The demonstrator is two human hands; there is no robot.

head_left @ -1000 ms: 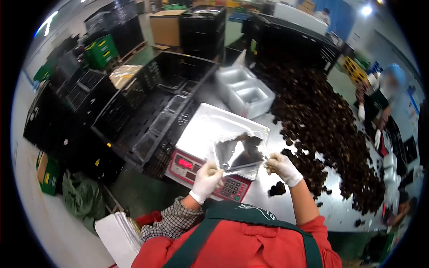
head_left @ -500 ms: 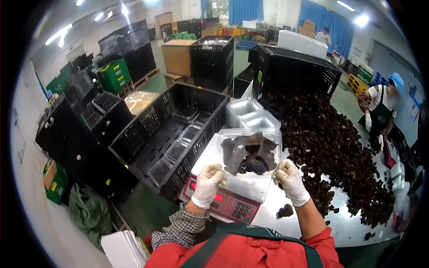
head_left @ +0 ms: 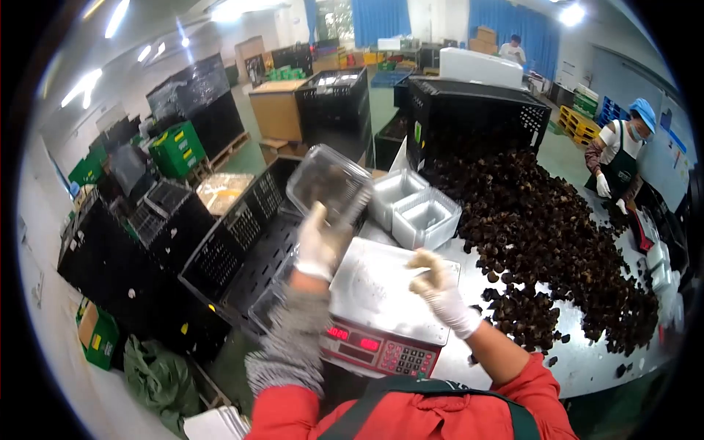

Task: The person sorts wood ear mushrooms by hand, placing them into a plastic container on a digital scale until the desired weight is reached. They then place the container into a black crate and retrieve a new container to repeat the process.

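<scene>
My left hand, in a white glove, grips a clear plastic clamshell box filled with dark dried fungus and holds it up over the black crate to the left of the scale. My right hand, also gloved, hovers empty above the right part of the steel scale pan, fingers loosely curled. The scale's red display and keypad face me.
A big heap of dark dried fungus covers the steel table on the right. Empty clear boxes are stacked behind the scale. Black crates stand behind. A co-worker in a blue cap works at the far right.
The filled box was held by both hands over the scale; now only my left hand holds it and has swung it up and left over the black crate. My right hand has let go.
</scene>
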